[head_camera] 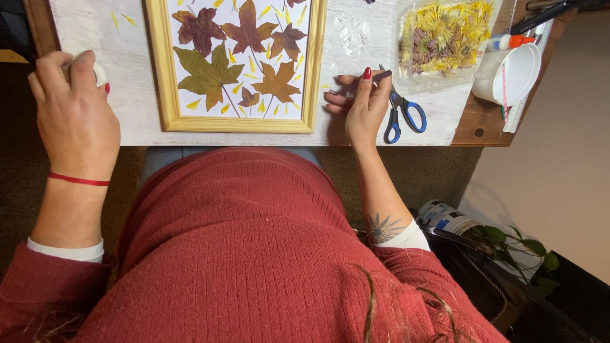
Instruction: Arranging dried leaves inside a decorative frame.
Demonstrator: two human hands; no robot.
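Resting on whitewashed wooden bench (406, 130), left hand (73, 117) clamped on small white object (100, 74), right hand (362, 105) pinching thin tool beside blue-handled scissors (401, 111), leaf-filled frame (236, 63) between hands, brown carpet below, potted plant (524, 251) near right.

Bare whitewashed tabletop (133, 95) left of yellow wooden frame (236, 124); right side blocked by blue-handled scissors (401, 114), white cup (511, 75).

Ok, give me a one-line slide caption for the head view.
Left hand grips a small white object, right hand holds tweezers beside a framed leaf collage and scissors.
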